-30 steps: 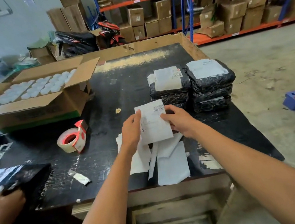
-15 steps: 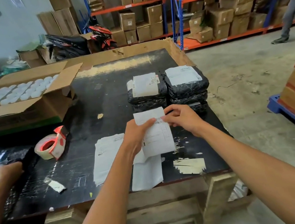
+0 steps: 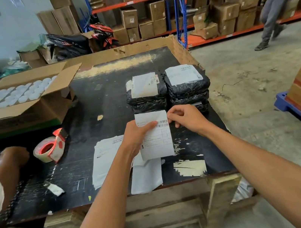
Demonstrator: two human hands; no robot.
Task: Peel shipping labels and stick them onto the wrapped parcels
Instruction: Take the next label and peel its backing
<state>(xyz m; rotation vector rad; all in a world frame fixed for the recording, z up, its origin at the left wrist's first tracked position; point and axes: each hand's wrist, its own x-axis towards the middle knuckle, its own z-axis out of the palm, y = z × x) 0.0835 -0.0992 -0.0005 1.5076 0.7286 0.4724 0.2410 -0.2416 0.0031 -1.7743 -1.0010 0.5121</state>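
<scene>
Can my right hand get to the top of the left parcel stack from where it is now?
Probably yes. The right hand sits just in front of the left parcel stack with nothing between them, but it is pinching the shipping label, which the left hand also holds.

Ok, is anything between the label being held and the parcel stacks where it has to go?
Nothing visible. The label is held by the left hand and right hand just in front of the two stacks of wrapped parcels. Both top parcels already carry labels, though.
</scene>
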